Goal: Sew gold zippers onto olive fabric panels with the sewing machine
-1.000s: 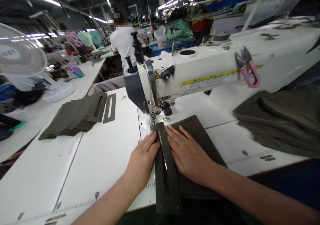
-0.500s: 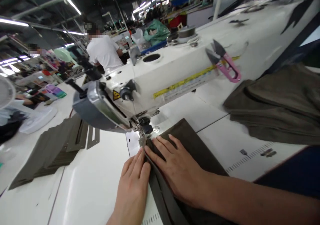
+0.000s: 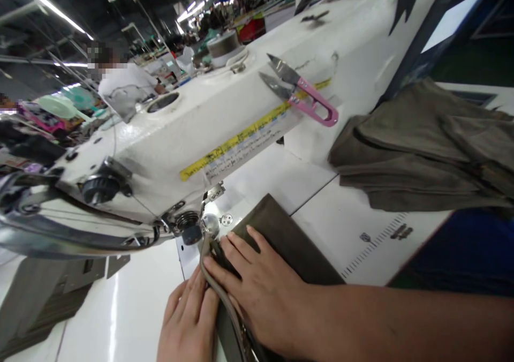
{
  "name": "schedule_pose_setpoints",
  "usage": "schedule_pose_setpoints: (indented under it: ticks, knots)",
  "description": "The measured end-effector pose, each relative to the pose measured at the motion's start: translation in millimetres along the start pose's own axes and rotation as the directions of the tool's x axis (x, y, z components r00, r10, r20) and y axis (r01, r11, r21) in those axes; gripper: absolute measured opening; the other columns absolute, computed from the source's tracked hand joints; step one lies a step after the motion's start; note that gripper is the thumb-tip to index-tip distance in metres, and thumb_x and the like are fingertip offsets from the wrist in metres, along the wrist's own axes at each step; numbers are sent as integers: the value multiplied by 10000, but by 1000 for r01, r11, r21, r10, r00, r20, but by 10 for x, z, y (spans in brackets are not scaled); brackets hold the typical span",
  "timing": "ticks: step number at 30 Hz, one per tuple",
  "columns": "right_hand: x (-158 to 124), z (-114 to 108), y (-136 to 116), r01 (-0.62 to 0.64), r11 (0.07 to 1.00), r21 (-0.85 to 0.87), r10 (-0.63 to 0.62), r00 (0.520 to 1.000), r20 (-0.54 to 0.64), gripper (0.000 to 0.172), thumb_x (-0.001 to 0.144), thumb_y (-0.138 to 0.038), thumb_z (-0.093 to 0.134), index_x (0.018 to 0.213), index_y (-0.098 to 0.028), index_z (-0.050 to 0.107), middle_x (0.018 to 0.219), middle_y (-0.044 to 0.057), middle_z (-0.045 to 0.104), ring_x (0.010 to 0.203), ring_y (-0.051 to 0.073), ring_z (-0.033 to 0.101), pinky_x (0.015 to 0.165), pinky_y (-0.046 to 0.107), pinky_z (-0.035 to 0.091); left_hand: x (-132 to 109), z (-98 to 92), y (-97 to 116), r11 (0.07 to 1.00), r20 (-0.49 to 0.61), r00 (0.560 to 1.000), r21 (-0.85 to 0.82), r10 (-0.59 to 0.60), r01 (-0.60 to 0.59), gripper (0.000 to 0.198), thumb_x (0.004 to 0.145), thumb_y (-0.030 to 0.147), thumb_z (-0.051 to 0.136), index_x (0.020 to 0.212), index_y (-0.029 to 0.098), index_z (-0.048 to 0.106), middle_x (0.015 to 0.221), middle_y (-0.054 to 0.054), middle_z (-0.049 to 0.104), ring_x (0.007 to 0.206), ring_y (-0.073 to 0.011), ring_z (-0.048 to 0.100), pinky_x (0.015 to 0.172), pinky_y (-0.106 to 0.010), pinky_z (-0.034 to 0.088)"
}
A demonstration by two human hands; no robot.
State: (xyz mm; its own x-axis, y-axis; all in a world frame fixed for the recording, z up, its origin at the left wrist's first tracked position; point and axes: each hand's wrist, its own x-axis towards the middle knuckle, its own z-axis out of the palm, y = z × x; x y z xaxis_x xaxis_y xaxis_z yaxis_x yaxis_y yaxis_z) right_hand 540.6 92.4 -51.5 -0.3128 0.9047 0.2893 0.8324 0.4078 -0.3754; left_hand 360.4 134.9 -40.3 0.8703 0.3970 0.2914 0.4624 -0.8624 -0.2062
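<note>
A dark olive fabric piece [image 3: 289, 239] lies on the white machine bed, its front end beside the needle area of a white sewing machine [image 3: 160, 137]. My right hand [image 3: 267, 292] presses flat on this fabric, fingers stretched out and slightly apart. Along the fabric's left edge, my left hand [image 3: 187, 319] has its fingers drawn together with the thumb beside them, gripping the edge. Between the hands a folded strip stands up and curves, with small shiny glints low in the fold. The left fingertips are partly hidden by this strip.
Pink-handled thread snips [image 3: 301, 89] rest against the machine arm. A heap of olive fabric [image 3: 421, 148] lies at the right. Flat olive cut pieces [image 3: 44, 303] are stacked at the left. A person in a white shirt [image 3: 128, 81] sits beyond the machine.
The view has shifted, so the machine now sits further left and looks nearer. The folded strip between my hands stands up and bends more. Both hands stay on the fabric.
</note>
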Motion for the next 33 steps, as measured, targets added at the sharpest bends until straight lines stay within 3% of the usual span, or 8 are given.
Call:
schedule_pose_setpoints:
  ticks: [6, 9, 14, 19, 33]
  knots:
    - [-74, -34, 59, 99, 993, -57, -99, 995, 4, 583, 835, -292, 416, 1312, 32, 329, 1383, 228, 303, 1305, 296, 206, 1078, 459, 159, -24, 0, 54, 998, 33, 999, 56, -37, 35, 391, 814, 56, 285, 1171, 77, 444, 1194, -202, 539, 1098, -250, 524, 788, -372, 488]
    - [-116, -23, 90, 124, 991, -47, -124, 992, 1, 534, 867, -273, 366, 1328, -8, 327, 1395, 201, 296, 1320, 264, 181, 1082, 447, 160, -35, 6, 119, 995, 25, 995, 20, -101, 101, 401, 824, 58, 281, 1207, 57, 402, 1204, -209, 528, 1119, -245, 509, 790, -381, 497]
    - [-129, 18, 85, 165, 981, -100, -166, 986, -3, 529, 861, -219, 383, 1367, -99, 287, 1413, 144, 284, 1314, 245, 209, 1068, 452, 214, -45, 13, 199, 991, -46, 990, -26, -131, 130, 351, 843, 43, 283, 1123, 88, 490, 1213, -189, 526, 1146, -241, 486, 875, -438, 460]
    - [-137, 39, 65, 211, 951, -224, -219, 976, -8, 534, 850, -190, 401, 1368, -124, 292, 1396, 134, 322, 1310, 244, 223, 1054, 451, 256, -53, -1, 253, 968, -69, 966, -38, -250, 248, 318, 879, 78, 319, 1080, 127, 560, 1147, -163, 570, 1098, -249, 520, 903, -479, 432]
    - [123, 111, 269, 197, 949, -244, -190, 980, 54, 509, 813, -129, 403, 1322, -109, 384, 1350, 120, 406, 1306, 217, 240, 1069, 437, 249, 141, 140, 22, 977, -114, 970, -33, -215, 213, 296, 886, 89, 330, 1048, 93, 577, 1140, -164, 576, 1058, -231, 547, 921, -408, 438]
